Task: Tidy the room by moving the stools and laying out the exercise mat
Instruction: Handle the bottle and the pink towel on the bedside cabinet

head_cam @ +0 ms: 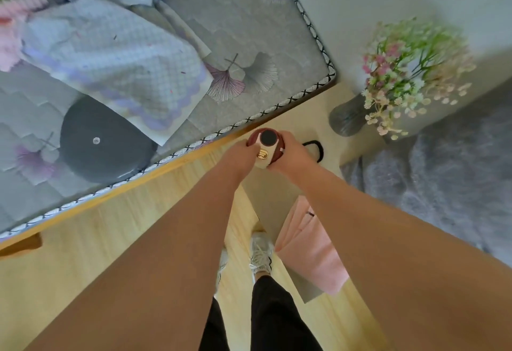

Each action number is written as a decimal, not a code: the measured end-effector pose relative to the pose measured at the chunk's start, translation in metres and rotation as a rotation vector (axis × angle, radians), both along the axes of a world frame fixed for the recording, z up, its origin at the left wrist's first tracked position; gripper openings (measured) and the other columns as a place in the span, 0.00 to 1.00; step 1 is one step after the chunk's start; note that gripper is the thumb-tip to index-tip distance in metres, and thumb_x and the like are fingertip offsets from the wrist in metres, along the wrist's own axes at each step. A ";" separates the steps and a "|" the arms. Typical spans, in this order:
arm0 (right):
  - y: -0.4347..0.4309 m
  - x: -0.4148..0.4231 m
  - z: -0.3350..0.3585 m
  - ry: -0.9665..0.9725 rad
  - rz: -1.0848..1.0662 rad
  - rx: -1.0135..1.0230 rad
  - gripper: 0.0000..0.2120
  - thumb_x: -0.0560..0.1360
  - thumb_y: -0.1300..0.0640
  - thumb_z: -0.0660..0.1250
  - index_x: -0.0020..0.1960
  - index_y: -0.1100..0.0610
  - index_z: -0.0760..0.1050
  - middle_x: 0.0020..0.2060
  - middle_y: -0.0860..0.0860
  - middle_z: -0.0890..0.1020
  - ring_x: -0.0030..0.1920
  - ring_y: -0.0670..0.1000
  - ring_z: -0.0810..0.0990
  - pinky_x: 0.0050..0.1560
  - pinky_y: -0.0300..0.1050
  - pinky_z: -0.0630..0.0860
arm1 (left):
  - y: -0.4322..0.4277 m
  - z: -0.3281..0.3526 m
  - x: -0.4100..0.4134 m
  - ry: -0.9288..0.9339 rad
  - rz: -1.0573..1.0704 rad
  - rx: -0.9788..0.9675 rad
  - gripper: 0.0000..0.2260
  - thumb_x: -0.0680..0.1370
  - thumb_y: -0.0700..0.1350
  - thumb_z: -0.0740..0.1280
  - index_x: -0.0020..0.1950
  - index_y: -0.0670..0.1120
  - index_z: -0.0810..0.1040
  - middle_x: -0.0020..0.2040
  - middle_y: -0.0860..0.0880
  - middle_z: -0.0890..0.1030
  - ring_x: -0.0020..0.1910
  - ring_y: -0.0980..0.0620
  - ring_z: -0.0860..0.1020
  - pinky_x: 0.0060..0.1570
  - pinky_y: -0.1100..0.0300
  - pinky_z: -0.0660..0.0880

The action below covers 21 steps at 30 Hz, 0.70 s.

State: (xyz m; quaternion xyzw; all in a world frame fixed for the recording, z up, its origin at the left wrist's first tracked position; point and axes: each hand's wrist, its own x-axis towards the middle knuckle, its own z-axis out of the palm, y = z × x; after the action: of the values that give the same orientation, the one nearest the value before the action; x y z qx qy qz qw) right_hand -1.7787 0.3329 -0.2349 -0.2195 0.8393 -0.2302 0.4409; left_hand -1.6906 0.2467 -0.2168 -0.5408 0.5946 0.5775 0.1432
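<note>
A: Step in hand?
B: Mat stage. Left hand (243, 154) and right hand (291, 154) grip the rolled mat (268, 137) upright over the floor (110, 239); left fingers rest at its clasp (263, 154).
A: Next move?
B: Probably open the clasp, then unroll the mat flat

Smooth wood floor (97, 239); quilted cloth mattress (249, 32) (upper left); fluffy grey blanket (443, 179); glossy gold metal clasp (262, 154) on the rolled mat (268, 137).

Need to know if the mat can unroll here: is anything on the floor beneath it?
Yes. Below the rolled mat, gripped by the left hand and right hand, a pink fabric piece lies on the wooden floor beside the person's shoes. A black loop lies just right of it, with a vase beyond.
</note>
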 end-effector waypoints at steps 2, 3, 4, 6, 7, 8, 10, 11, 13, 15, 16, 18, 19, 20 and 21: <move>0.002 0.001 0.002 -0.003 0.028 -0.020 0.36 0.66 0.56 0.76 0.69 0.53 0.64 0.60 0.53 0.78 0.60 0.55 0.77 0.61 0.55 0.75 | 0.001 0.001 0.004 -0.006 0.066 0.024 0.17 0.81 0.47 0.59 0.68 0.45 0.71 0.62 0.43 0.77 0.60 0.44 0.75 0.65 0.46 0.71; 0.003 0.003 0.003 -0.012 0.046 -0.030 0.35 0.66 0.57 0.76 0.69 0.53 0.65 0.60 0.53 0.78 0.60 0.55 0.77 0.61 0.56 0.74 | 0.002 0.002 0.007 -0.013 0.100 0.040 0.17 0.81 0.47 0.59 0.68 0.45 0.71 0.61 0.43 0.77 0.60 0.44 0.75 0.64 0.48 0.72; 0.004 0.005 0.005 -0.024 0.065 -0.036 0.35 0.65 0.58 0.76 0.69 0.53 0.66 0.59 0.53 0.79 0.60 0.55 0.77 0.61 0.56 0.74 | 0.003 0.004 0.012 -0.019 0.129 0.056 0.17 0.80 0.46 0.60 0.68 0.44 0.71 0.60 0.43 0.77 0.59 0.44 0.76 0.62 0.50 0.73; 0.005 0.010 0.010 -0.037 0.102 -0.035 0.34 0.65 0.57 0.76 0.68 0.53 0.66 0.59 0.53 0.79 0.60 0.56 0.77 0.62 0.56 0.73 | 0.007 0.009 0.024 -0.019 0.173 0.080 0.17 0.80 0.46 0.61 0.68 0.43 0.71 0.57 0.43 0.77 0.59 0.44 0.76 0.59 0.52 0.74; 0.006 0.015 0.013 -0.039 0.120 -0.033 0.34 0.65 0.56 0.77 0.67 0.52 0.67 0.59 0.53 0.79 0.60 0.55 0.77 0.62 0.55 0.73 | 0.009 0.013 0.031 -0.013 0.191 0.085 0.17 0.80 0.46 0.62 0.67 0.42 0.72 0.55 0.43 0.77 0.58 0.44 0.76 0.58 0.52 0.74; 0.007 0.019 0.016 -0.045 0.136 -0.035 0.34 0.64 0.55 0.77 0.67 0.52 0.67 0.58 0.52 0.80 0.59 0.55 0.77 0.62 0.55 0.73 | 0.010 0.016 0.038 -0.010 0.206 0.087 0.16 0.80 0.46 0.62 0.67 0.42 0.72 0.55 0.44 0.77 0.58 0.44 0.76 0.58 0.53 0.74; 0.006 0.034 0.024 -0.063 0.183 -0.038 0.34 0.64 0.53 0.78 0.66 0.51 0.68 0.57 0.50 0.80 0.58 0.52 0.77 0.62 0.51 0.74 | 0.012 0.025 0.057 -0.003 0.253 0.089 0.16 0.80 0.45 0.62 0.67 0.41 0.72 0.56 0.43 0.77 0.58 0.44 0.76 0.58 0.53 0.74; 0.005 0.041 0.028 -0.059 0.209 -0.029 0.34 0.64 0.54 0.78 0.66 0.50 0.68 0.56 0.48 0.80 0.58 0.51 0.78 0.60 0.48 0.74 | 0.013 0.029 0.066 -0.002 0.272 0.090 0.16 0.80 0.45 0.62 0.67 0.41 0.72 0.56 0.43 0.77 0.59 0.44 0.76 0.58 0.53 0.74; 0.002 0.060 0.036 -0.035 0.288 -0.006 0.34 0.64 0.57 0.78 0.66 0.49 0.68 0.53 0.45 0.79 0.58 0.49 0.77 0.55 0.42 0.72 | 0.015 0.037 0.091 0.004 0.304 0.091 0.17 0.80 0.45 0.62 0.67 0.41 0.72 0.56 0.44 0.77 0.59 0.44 0.76 0.58 0.53 0.74; -0.001 0.082 0.044 -0.024 0.373 0.017 0.35 0.64 0.58 0.78 0.67 0.48 0.67 0.54 0.44 0.79 0.59 0.48 0.76 0.54 0.40 0.69 | 0.019 0.043 0.121 0.007 0.341 0.108 0.17 0.80 0.46 0.62 0.68 0.41 0.72 0.59 0.43 0.77 0.59 0.44 0.76 0.59 0.53 0.74; -0.003 0.099 0.048 -0.017 0.424 0.020 0.36 0.64 0.58 0.78 0.67 0.48 0.67 0.55 0.45 0.79 0.59 0.49 0.76 0.54 0.40 0.69 | 0.021 0.047 0.141 0.009 0.368 0.115 0.18 0.80 0.46 0.62 0.68 0.41 0.72 0.60 0.42 0.77 0.59 0.44 0.77 0.59 0.53 0.74; -0.005 0.130 0.054 0.000 0.504 0.034 0.36 0.64 0.58 0.78 0.68 0.49 0.67 0.58 0.47 0.80 0.60 0.50 0.76 0.54 0.41 0.69 | 0.027 0.051 0.177 0.016 0.416 0.127 0.18 0.80 0.46 0.63 0.68 0.41 0.71 0.59 0.42 0.78 0.58 0.45 0.77 0.61 0.52 0.74; -0.006 0.146 0.057 0.019 0.538 0.041 0.36 0.64 0.58 0.78 0.68 0.49 0.67 0.58 0.47 0.80 0.60 0.50 0.77 0.55 0.42 0.70 | 0.030 0.052 0.194 0.019 0.442 0.126 0.18 0.80 0.46 0.63 0.67 0.40 0.72 0.57 0.42 0.78 0.56 0.46 0.77 0.60 0.52 0.73; -0.007 0.167 0.060 0.024 0.570 0.036 0.36 0.64 0.58 0.78 0.68 0.49 0.67 0.59 0.48 0.80 0.61 0.51 0.77 0.56 0.43 0.72 | 0.034 0.056 0.216 0.024 0.478 0.125 0.17 0.80 0.46 0.63 0.67 0.40 0.72 0.54 0.43 0.77 0.54 0.47 0.77 0.60 0.52 0.74; -0.007 0.189 0.063 0.025 0.603 0.032 0.36 0.64 0.58 0.78 0.68 0.50 0.67 0.59 0.48 0.80 0.61 0.52 0.77 0.57 0.45 0.73 | 0.038 0.058 0.240 0.031 0.511 0.120 0.17 0.80 0.46 0.62 0.66 0.40 0.73 0.52 0.44 0.77 0.52 0.47 0.76 0.60 0.52 0.74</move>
State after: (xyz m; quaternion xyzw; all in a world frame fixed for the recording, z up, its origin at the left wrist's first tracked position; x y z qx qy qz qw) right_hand -1.5897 0.3256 -0.1724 -0.4548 0.7452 -0.0727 0.4822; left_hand -1.4510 0.2852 -0.1589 -0.6551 0.4056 0.6373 0.0152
